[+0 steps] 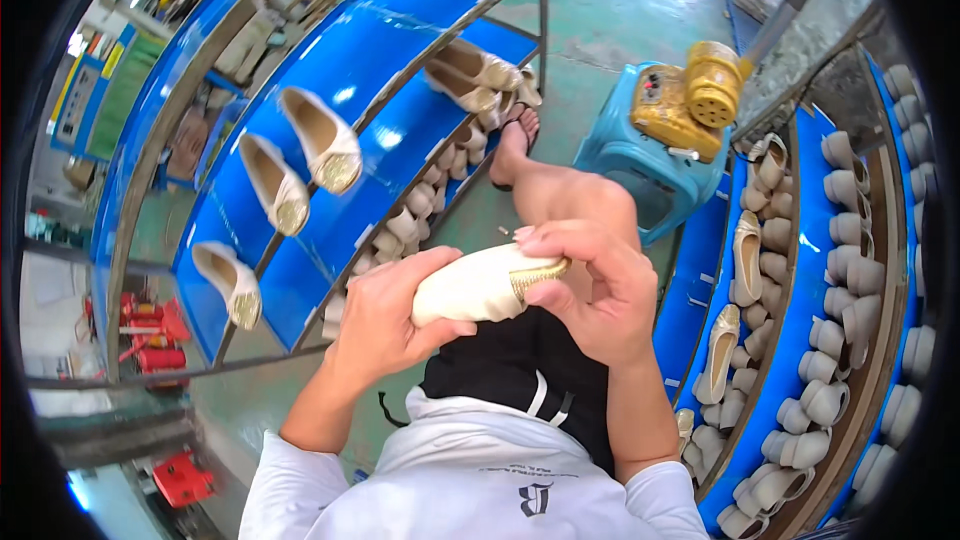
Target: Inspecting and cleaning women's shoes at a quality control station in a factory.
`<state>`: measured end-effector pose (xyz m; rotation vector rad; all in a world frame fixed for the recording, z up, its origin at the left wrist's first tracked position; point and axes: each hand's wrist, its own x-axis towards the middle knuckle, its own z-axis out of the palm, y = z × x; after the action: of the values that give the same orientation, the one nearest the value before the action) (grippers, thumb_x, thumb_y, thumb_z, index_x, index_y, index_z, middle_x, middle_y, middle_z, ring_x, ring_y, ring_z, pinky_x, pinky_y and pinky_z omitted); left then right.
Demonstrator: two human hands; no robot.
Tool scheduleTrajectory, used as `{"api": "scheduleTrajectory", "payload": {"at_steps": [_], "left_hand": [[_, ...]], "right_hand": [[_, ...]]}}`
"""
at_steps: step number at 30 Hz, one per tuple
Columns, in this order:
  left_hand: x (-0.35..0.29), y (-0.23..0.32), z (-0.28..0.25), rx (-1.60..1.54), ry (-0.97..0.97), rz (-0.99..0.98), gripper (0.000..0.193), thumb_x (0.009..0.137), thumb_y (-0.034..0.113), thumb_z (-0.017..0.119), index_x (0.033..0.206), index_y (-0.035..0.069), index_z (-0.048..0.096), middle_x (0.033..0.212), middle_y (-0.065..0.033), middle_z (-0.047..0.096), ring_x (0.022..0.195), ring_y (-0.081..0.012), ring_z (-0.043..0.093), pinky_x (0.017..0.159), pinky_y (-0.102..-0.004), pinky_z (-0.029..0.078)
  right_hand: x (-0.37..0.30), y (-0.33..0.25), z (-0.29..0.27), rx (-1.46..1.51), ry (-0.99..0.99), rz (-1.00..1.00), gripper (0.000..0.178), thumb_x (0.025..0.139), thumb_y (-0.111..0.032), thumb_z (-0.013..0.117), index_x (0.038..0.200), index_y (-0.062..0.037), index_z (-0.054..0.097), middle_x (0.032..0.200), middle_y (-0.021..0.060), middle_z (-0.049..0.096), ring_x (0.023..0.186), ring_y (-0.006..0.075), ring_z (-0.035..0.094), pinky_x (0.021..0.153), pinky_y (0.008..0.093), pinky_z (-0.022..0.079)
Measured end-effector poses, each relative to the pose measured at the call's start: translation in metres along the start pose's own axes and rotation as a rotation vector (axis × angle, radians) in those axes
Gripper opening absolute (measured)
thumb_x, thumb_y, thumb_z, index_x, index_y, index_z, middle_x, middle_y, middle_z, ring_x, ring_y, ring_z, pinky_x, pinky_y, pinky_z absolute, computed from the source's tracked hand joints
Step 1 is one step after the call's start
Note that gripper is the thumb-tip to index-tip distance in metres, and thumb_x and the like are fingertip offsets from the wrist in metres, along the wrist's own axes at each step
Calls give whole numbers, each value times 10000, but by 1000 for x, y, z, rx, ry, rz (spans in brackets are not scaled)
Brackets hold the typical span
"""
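Observation:
A cream flat shoe (465, 290) with a gold, textured toe is held sideways over my lap, between both hands. My left hand (385, 315) wraps round its one end, thumb along the near side. At the gold-trimmed end, my right hand (595, 285) pinches the shoe between thumb and fingers. On the blue rack shelf to the left lie several matching shoes, among them one shoe (325, 140) at the top, another shoe (275, 185) beside it and a third shoe (230, 285) lower down. The inside of the held shoe is hidden.
A blue stool (640, 155) carries a yellow machine part (690, 100) ahead on the right. Tall blue shelving (810, 240) at the right holds many shoes and shoe lasts. More shoes (470, 75) sit on the left rack's lower shelf. A red tool case (183, 478) stands at the lower left.

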<state>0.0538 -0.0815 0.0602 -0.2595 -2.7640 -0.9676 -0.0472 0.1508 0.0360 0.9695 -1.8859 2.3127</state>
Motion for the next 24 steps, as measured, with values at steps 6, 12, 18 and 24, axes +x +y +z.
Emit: {"api": "scheduleTrajectory", "payload": {"at_steps": [6, 12, 18, 24], "left_hand": [[-54, 15, -12, 3, 68, -54, 681, 798, 509, 877, 1240, 30, 682, 1007, -158, 756, 820, -333, 747, 723, -399, 579], [-61, 15, -11, -17, 95, -104, 697, 810, 523, 867, 1260, 27, 675, 1016, -156, 757, 825, -326, 749, 721, -396, 577], [-53, 11, -5, -69, 64, -71, 748, 912, 635, 744, 1261, -23, 675, 1061, -183, 765, 896, -303, 780, 768, -367, 596], [-35, 12, -2, -50, 60, 23, 728, 815, 572, 846, 1271, 31, 673, 1013, -149, 762, 818, -319, 746, 731, -393, 572]], "right_hand": [[-10, -10, 30, -189, -95, -343, 304, 827, -118, 881, 1065, 21, 754, 1033, 141, 766, 941, 263, 764, 788, 346, 630], [-14, -13, 33, -44, -105, -133, 347, 821, -155, 891, 1085, 20, 750, 1048, 150, 772, 968, 263, 763, 810, 334, 623], [-19, -18, 28, 88, -15, -53, 415, 816, -224, 911, 1113, 14, 745, 1081, 165, 771, 1008, 260, 755, 847, 345, 616], [-16, -26, 16, -233, -138, -122, 471, 778, -267, 941, 1084, 26, 734, 1061, 164, 754, 1029, 296, 756, 874, 374, 614]]}}
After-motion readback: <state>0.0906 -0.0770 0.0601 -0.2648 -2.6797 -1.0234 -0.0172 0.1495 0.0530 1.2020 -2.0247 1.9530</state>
